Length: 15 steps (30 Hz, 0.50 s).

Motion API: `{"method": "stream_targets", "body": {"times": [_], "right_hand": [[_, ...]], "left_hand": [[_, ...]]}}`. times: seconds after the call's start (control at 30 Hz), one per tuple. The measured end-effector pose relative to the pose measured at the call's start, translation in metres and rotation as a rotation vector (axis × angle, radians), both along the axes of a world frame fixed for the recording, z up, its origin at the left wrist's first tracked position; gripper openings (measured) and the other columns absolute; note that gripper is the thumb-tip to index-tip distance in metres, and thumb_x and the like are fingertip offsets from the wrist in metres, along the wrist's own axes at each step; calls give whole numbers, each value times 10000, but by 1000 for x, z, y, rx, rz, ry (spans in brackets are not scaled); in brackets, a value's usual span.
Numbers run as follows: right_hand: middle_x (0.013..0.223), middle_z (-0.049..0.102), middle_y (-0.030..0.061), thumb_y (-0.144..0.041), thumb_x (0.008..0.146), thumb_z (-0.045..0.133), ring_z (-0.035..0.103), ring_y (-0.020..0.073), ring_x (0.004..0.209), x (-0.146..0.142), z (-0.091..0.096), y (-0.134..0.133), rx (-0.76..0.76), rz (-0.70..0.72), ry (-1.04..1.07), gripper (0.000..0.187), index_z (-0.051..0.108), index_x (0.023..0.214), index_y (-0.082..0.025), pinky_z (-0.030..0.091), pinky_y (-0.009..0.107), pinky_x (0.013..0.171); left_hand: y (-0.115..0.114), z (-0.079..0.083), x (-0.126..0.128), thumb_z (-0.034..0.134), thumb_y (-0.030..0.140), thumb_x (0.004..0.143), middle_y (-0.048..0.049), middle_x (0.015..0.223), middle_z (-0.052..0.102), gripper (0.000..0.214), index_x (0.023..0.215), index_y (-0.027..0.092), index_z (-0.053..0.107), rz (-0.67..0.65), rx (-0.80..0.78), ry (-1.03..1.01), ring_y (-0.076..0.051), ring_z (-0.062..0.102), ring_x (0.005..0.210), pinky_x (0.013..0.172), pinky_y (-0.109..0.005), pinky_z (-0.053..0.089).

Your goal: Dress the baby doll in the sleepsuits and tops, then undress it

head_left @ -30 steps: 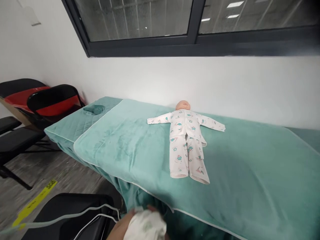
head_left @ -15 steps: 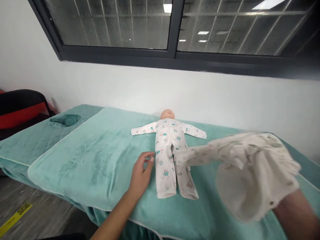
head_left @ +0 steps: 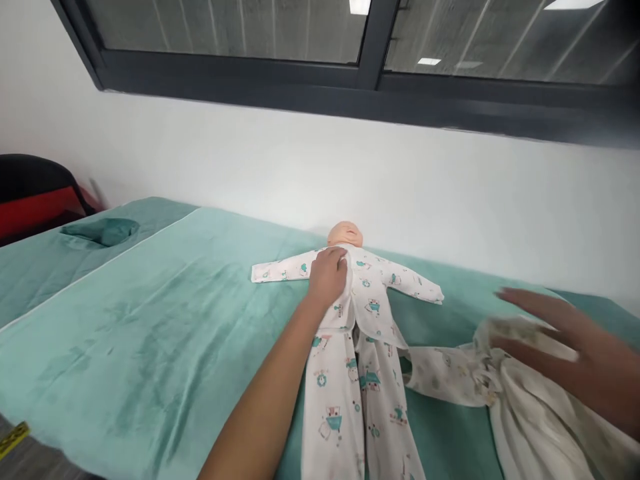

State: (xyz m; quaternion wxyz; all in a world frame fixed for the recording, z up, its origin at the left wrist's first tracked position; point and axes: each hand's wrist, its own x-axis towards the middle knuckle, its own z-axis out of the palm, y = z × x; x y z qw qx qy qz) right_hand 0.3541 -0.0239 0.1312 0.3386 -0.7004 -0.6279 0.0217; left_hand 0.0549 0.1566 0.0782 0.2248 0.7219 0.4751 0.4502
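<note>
A baby doll (head_left: 345, 234) lies on its back, dressed in a white printed baby shirt (head_left: 373, 300) and matching trousers (head_left: 333, 400). My left hand (head_left: 329, 275) is on the shirt's chest, fingers curled together at its front edge; the fingertips are partly hidden. To the right, a crumpled whitish garment (head_left: 535, 407) lies on the bed, one sleeve-like end stretching towards the trousers. Just above that garment is my right hand (head_left: 570, 353), blurred, with fingers apart and nothing held.
A green velvety cover (head_left: 150, 347) is spread over the bed, with a face hole (head_left: 103, 232) at the far left. Behind the bed rise a white wall (head_left: 225, 160) and a dark window frame (head_left: 250, 77). A black and red object (head_left: 40, 200) stands at left.
My left hand has moved from beside the trousers up to the shirt's chest. My right hand has let go of the crumpled garment, now lower on the bed. The view has moved closer.
</note>
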Motion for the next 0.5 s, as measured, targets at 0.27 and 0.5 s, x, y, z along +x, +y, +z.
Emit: {"method": "stream_targets", "body": {"times": [0.27,0.5], "right_hand": [[935,669,93,-503,852,518,599,228,771,-180,-23,175,-120,69,44,297,579,877,-213,439,369,707],[606,533,-3,-340,805,499,418,159,597,-159,-35,201,-171,163,61,240,432,603,-229,300,309,582]], "left_hand": [[9,-15,-9,428,224,943,-88,1410,571,382,1270,184,621,-83,-37,-6,-230,458,1349,1185,-445,310],[19,-8,-12,425,187,883,-36,1452,531,422,1223,238,670,-150,-156,-65,-226,401,1401,1219,-427,255]]}}
